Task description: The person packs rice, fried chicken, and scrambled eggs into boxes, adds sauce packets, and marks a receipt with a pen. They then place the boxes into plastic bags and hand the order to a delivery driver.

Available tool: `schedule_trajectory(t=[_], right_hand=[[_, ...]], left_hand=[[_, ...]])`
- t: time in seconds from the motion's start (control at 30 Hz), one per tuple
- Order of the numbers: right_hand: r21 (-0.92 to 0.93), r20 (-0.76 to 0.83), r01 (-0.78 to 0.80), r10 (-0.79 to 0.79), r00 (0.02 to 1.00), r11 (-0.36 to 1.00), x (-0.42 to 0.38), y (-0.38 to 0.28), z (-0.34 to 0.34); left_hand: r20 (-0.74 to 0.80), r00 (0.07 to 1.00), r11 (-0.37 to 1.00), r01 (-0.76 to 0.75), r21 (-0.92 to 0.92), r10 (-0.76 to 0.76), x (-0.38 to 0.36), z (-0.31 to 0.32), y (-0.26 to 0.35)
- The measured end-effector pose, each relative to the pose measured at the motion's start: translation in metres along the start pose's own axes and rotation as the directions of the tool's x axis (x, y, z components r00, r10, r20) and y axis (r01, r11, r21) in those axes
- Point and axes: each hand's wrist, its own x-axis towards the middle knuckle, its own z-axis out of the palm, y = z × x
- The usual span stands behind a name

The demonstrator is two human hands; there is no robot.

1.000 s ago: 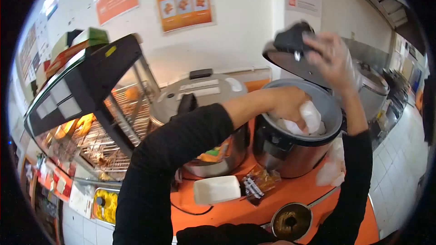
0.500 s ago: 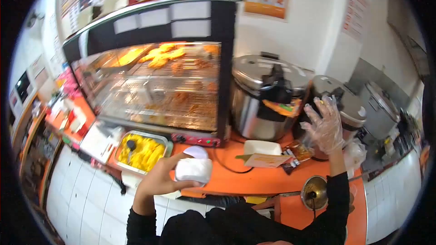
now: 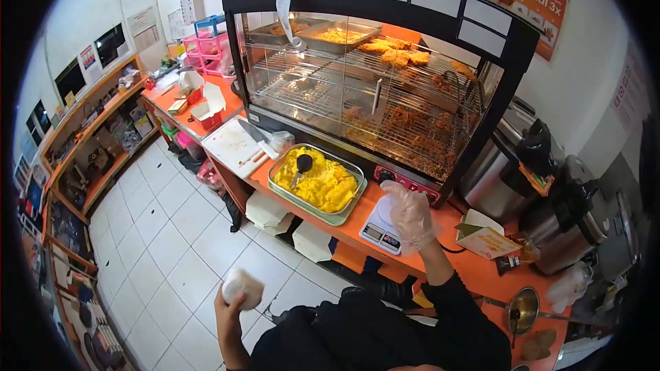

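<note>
Your left hand (image 3: 232, 300) grips a white rounded bundle (image 3: 243, 289) above the white tiled floor (image 3: 180, 265), well apart from the orange bench (image 3: 441, 259). Your right hand (image 3: 410, 214), in a clear plastic glove, is over the white digital scale (image 3: 381, 227); whether it is open or closed, you cannot tell. Near the scale sits a metal tray of yellow food (image 3: 320, 183).

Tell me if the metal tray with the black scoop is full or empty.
The metal tray looks full: yellow food spreads across nearly all of it, with the black scoop resting in it.
</note>
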Motion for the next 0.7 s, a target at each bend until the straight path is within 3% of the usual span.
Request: schedule_trajectory(t=[0.03,0.07,0.13,0.17,0.2,0.23,0.27,0.33,0.37,0.4,0.43,0.53,0.57,0.63,0.7], right_hand=[[-0.287,0.035,0.034,-0.026,0.999,0.957,0.004,0.006,0.001],[-0.291,0.034,0.032,-0.023,0.999,0.956,0.004,0.008,0.0],[-0.327,-0.101,0.213,-0.258,0.961,0.921,0.008,0.013,-0.001],[-0.121,-0.093,0.123,-0.135,0.986,0.985,0.011,0.025,0.001],[0.004,-0.024,-0.181,0.181,0.983,0.983,0.023,0.004,-0.011],[0.098,0.086,-0.48,0.473,0.877,0.872,0.032,-0.016,-0.022],[0.105,0.098,-0.467,0.458,0.883,0.878,0.043,-0.006,-0.02],[-0.051,0.074,-0.587,0.589,0.805,0.808,0.057,0.025,-0.024],[-0.048,0.072,-0.593,0.595,0.801,0.804,0.066,0.029,-0.021],[-0.292,-0.225,-0.281,0.22,0.949,0.914,0.075,0.027,-0.023],[-0.597,-0.368,-0.024,-0.247,0.896,0.802,0.085,0.028,-0.027],[-0.492,-0.482,-0.137,-0.138,0.866,0.86,0.124,0.05,-0.037],[-0.499,-0.49,-0.165,-0.12,0.863,0.851,0.136,0.06,-0.041],[-0.443,-0.44,-0.303,0.09,0.893,0.843,0.164,0.077,-0.048],[-0.44,-0.472,-0.37,0.14,0.871,0.818,0.203,0.1,-0.047]], left_hand=[[-0.107,0.992,0.997,0.056,-0.048,-0.061,-0.004,-0.014,-0.009],[-0.214,0.968,0.989,0.107,-0.105,-0.128,-0.008,-0.025,-0.017],[-0.296,0.942,0.982,0.121,-0.143,-0.159,-0.01,-0.039,-0.03],[-0.378,0.906,0.975,0.128,-0.182,-0.189,-0.006,-0.043,-0.034],[-0.4,0.899,0.975,0.106,-0.194,-0.177,0.002,-0.042,-0.034],[-0.391,0.9,0.972,0.125,-0.198,-0.195,0.011,-0.04,-0.036],[-0.377,0.9,0.969,0.152,-0.195,-0.217,0.021,-0.037,-0.037],[-0.351,0.912,0.97,0.153,-0.191,-0.213,0.052,-0.025,-0.042],[-0.309,0.93,0.969,0.141,-0.204,-0.201,0.069,-0.017,-0.041],[-0.255,0.947,0.967,0.143,-0.211,-0.196,0.083,-0.008,-0.038],[-0.226,0.951,0.966,0.167,-0.196,-0.211,0.097,0.005,-0.032],[-0.176,0.962,0.958,0.165,-0.235,-0.209,0.132,0.037,-0.016],[-0.175,0.962,0.957,0.164,-0.239,-0.209,0.141,0.043,-0.014],[-0.164,0.963,0.961,0.174,-0.217,-0.212,0.161,0.046,-0.017],[-0.176,0.962,0.965,0.174,-0.194,-0.209,0.179,0.045,-0.021]])
